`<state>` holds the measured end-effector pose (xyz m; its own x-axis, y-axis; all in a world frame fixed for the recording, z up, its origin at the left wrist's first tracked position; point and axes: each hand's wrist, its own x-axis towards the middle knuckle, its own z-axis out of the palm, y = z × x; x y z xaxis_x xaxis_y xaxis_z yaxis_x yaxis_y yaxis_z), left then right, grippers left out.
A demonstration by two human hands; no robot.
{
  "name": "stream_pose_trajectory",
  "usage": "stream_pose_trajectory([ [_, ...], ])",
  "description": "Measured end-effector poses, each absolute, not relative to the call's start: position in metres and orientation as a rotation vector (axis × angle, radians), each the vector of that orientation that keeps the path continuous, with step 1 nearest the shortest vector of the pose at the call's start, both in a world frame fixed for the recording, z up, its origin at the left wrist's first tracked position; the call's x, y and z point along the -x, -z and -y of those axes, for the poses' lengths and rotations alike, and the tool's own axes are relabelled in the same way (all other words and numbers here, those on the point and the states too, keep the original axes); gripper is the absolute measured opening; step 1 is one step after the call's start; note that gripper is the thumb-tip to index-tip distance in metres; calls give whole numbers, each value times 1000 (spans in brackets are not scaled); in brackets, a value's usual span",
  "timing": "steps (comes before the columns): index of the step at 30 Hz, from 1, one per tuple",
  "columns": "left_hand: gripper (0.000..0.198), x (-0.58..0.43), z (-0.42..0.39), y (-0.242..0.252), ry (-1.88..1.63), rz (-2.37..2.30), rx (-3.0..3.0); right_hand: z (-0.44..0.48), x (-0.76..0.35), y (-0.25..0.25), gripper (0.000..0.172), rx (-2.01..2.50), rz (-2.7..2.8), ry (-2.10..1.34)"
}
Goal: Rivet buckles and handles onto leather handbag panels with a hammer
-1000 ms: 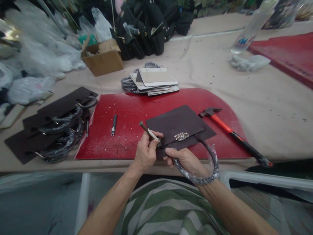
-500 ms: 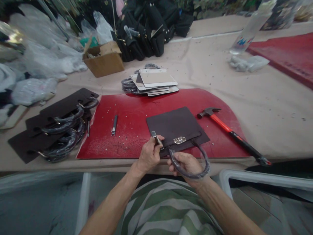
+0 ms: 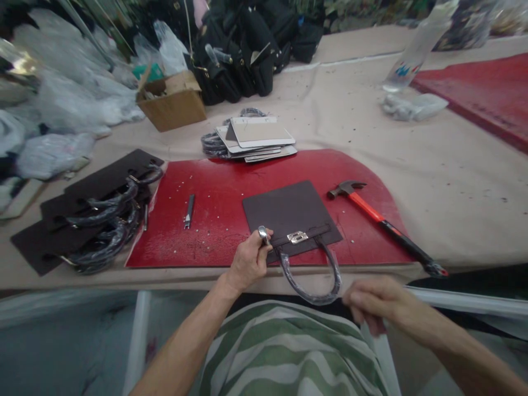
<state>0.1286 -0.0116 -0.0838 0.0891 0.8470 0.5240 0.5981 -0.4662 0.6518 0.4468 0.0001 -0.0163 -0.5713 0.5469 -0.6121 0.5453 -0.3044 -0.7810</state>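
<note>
A dark brown bag panel (image 3: 289, 212) with a silver clasp (image 3: 297, 237) lies on the red mat (image 3: 231, 192). Its plastic-wrapped loop handle (image 3: 313, 286) hangs over the table's front edge. My left hand (image 3: 248, 260) is closed round a metal punch tool (image 3: 263, 234) held upright at the panel's near left corner. My right hand (image 3: 373, 300) is off the handle, low at the right near the table edge, blurred by motion with its fingers loosely curled and nothing seen in them.
An orange-handled hammer (image 3: 379, 223) lies right of the panel. A second small metal tool (image 3: 188, 211) and scattered rivets sit on the mat. Dark panels with handles (image 3: 91, 214) pile up at left; light panels (image 3: 253, 137), a cardboard box (image 3: 173, 102) and black bags (image 3: 243, 49) stand behind.
My right hand let go of the loop handle and swung right and down. The left hand turned the tool upright. The panel settled flat on the mat.
</note>
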Motion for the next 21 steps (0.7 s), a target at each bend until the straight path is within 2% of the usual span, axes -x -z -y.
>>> stream_pose_trajectory([
  [3, 24, -130, 13, 84, -1311, -1459, -2072, -51, -467, 7, 37, 1719, 2028, -849],
  [4, 25, -130, 13, 83, -1308, -1461, -2061, -67, -471, 8, 34, 1770, 2048, -534],
  [6, 25, -131, 13, 82, -1298, -1454, -2051, -93, -475, 14, 24, 1821, 2107, -242],
  [8, 26, -131, 12, 82, -1283, -1442, -2056, -112, -476, 21, 10, 1851, 2139, -292],
  [12, 23, -132, 10, 81, -1269, -1442, -2065, -126, -475, 24, 23, 1882, 2093, -700],
  [16, 22, -133, 10, 80, -1287, -1454, -2048, -110, -458, 11, 17, 1784, 1748, -1460],
  [18, 22, -134, 10, 80, -1294, -1460, -2038, -93, -443, -3, 24, 1706, 1412, -1743],
  [19, 23, -134, 10, 80, -1294, -1460, -2035, -84, -435, -12, 28, 1669, 1317, -1780],
  [21, 24, -134, 10, 80, -1291, -1458, -2028, -65, -420, -34, 37, 1592, 1403, -1608],
])
